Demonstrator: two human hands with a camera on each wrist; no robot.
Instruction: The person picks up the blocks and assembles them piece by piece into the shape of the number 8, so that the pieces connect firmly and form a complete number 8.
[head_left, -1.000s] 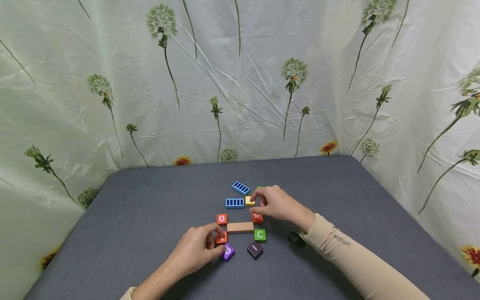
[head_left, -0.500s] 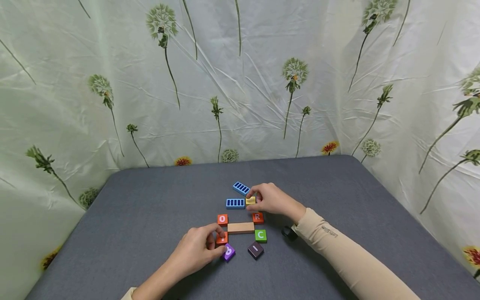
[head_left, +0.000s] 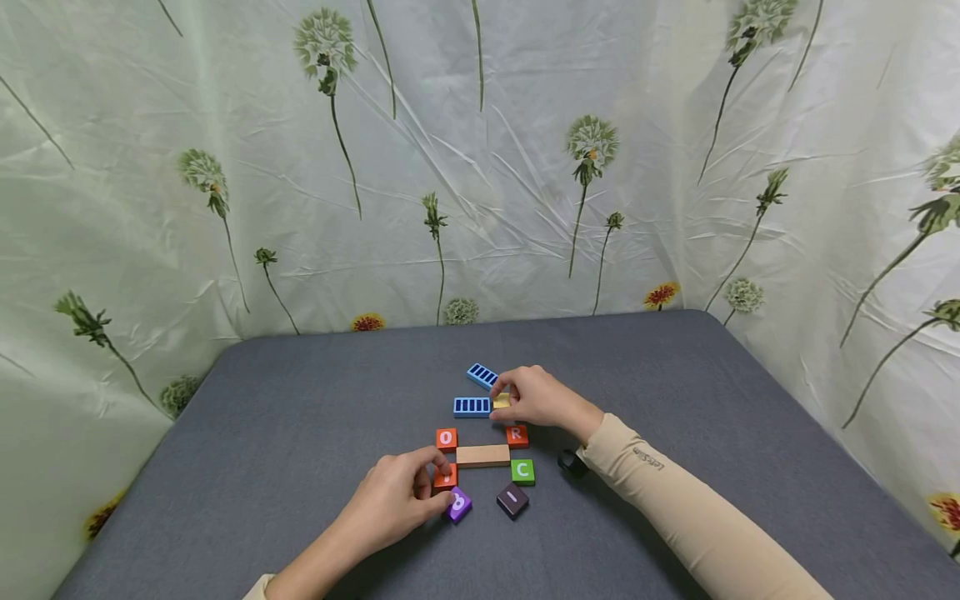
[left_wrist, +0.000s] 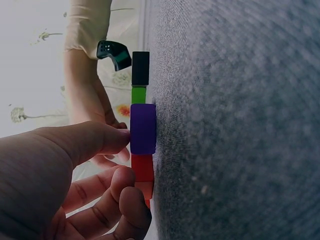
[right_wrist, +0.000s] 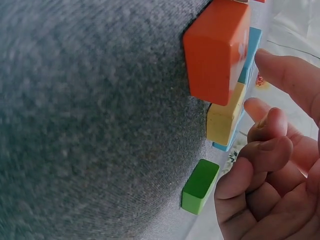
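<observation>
My left hand (head_left: 393, 496) is at the near left of a group of letter blocks. Its thumb tip touches a purple block (left_wrist: 143, 129), while its index fingertip lies over a red block (head_left: 446, 477). At the far end of the group my right hand (head_left: 540, 396) hovers with thumb and index finger apart, over a yellow block (right_wrist: 226, 117) and the right end of a blue slotted block (head_left: 472, 407). The other fingers curl loosely. A second blue slotted block (head_left: 482, 375) lies tilted behind, partly covered by the right index finger.
A plain wooden bar (head_left: 483, 456) lies mid-group between a red O block (head_left: 446, 439), a red R block (head_left: 517, 436) and a green C block (head_left: 522, 472). Nearer stands a dark block (head_left: 513, 501). Another green block (right_wrist: 201, 185) is hidden behind my right hand in the head view.
My right hand has shifted slightly left, from beside the yellow block to over it, its fingertips reaching the blue block's end. The left hand stays put, and the blocks look unmoved.
</observation>
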